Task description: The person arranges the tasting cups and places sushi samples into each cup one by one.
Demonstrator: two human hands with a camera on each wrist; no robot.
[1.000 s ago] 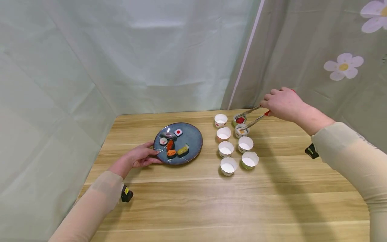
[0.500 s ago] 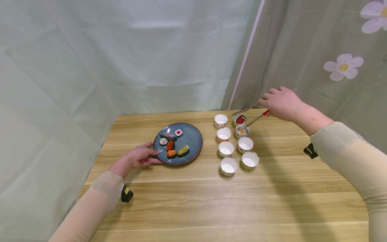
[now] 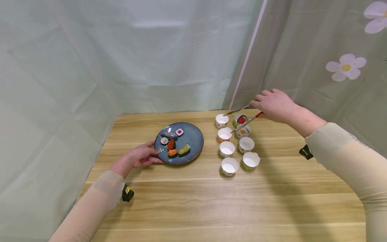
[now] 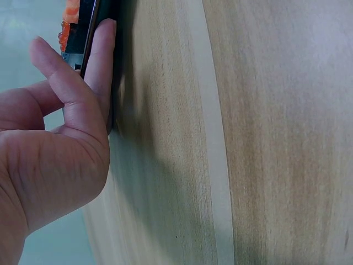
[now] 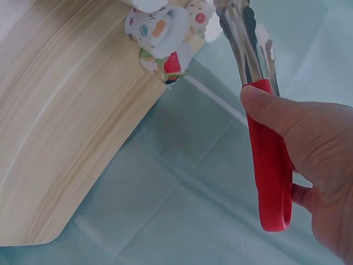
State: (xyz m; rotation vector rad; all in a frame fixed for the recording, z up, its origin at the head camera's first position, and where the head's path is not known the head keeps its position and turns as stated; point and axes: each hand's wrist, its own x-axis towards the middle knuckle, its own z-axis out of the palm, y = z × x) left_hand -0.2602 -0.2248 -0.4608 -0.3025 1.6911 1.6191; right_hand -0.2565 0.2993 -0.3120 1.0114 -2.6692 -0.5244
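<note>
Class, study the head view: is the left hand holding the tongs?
No, the left hand grips the plate; the right hand holds the tongs.

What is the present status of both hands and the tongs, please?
Left hand holding plate by its edge. Right hand gripping tongs, spread open. Possibly in the way: paper cups below tongs.

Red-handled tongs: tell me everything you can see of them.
The red-handled tongs have shiny, metal-looking arms with wavy-edged ends, and red grips that look rubbery. The right hand holds them by the grips, thumb on one. In the head view the arms are spread, pointing left and gripping nothing; one tip overlaps the far cup of the left column, the other the orange-sided cup before it. Contact is unclear.
</note>
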